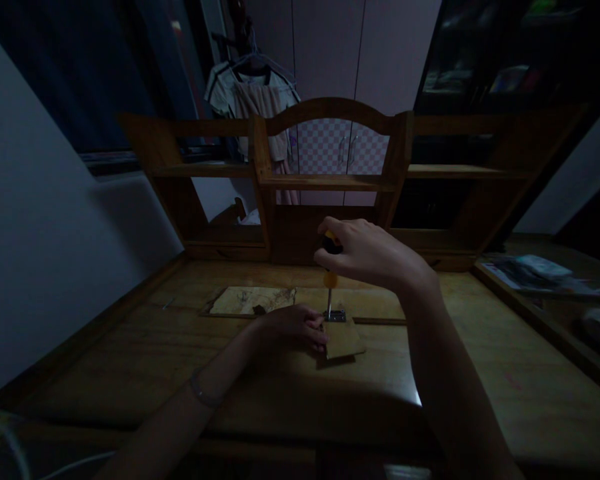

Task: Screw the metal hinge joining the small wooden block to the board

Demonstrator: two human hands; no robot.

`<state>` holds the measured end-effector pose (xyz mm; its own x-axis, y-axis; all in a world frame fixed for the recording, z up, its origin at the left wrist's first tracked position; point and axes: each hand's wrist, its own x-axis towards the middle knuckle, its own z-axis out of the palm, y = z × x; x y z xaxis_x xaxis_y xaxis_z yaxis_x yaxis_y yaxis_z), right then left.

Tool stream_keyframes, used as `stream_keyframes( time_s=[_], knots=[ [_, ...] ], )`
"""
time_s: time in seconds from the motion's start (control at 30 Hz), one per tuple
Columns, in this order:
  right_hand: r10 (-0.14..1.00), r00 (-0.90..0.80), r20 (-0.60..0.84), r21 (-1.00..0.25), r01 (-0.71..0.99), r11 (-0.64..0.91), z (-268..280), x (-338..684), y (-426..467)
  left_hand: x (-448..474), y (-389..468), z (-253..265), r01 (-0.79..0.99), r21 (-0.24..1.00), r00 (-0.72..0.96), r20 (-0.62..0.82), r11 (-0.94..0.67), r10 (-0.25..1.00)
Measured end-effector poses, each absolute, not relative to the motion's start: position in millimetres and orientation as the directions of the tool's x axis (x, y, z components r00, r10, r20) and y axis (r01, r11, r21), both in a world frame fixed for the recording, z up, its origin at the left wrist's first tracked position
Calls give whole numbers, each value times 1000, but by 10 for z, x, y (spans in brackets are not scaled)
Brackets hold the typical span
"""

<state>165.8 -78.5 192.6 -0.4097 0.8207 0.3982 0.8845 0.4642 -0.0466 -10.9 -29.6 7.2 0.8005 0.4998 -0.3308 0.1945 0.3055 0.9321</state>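
My right hand (355,250) is closed around the yellow and black handle of a screwdriver (331,279). The screwdriver stands nearly upright, its metal shaft pointing down at a small dark metal hinge (336,316). This hinge lies at the far edge of a small wooden board (344,339). My left hand (303,325) grips the board's left edge, fingers curled close to the hinge. Where the screwdriver tip meets the hinge is too small and dim to make out. A bracelet is on my left wrist.
Under the board is a wooden desktop (145,347). Behind my hands lies a long strip with a torn, pale surface (250,300). A wooden shelf unit (325,181) rises at the back. Papers and a plastic-wrapped item (543,268) lie on the right. A white cable (80,461) is at lower left.
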Motion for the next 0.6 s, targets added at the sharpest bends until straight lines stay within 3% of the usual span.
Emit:
stream_keyframes(
  time_s=[0.17,0.37,0.6],
  knots=[
    [787,-464,406,-42,851,523,1925,1651,-793,-113,-309,133,234,931,805,-347,280,481],
    [816,-401,417,21,901,432,1930,1613,-793,-112,-249,138,289,934,808,-357,212,468],
    [779,-470,415,-44,845,533,1936,1614,-776,-114,-273,183,265,950,838,-312,165,447]
  ],
)
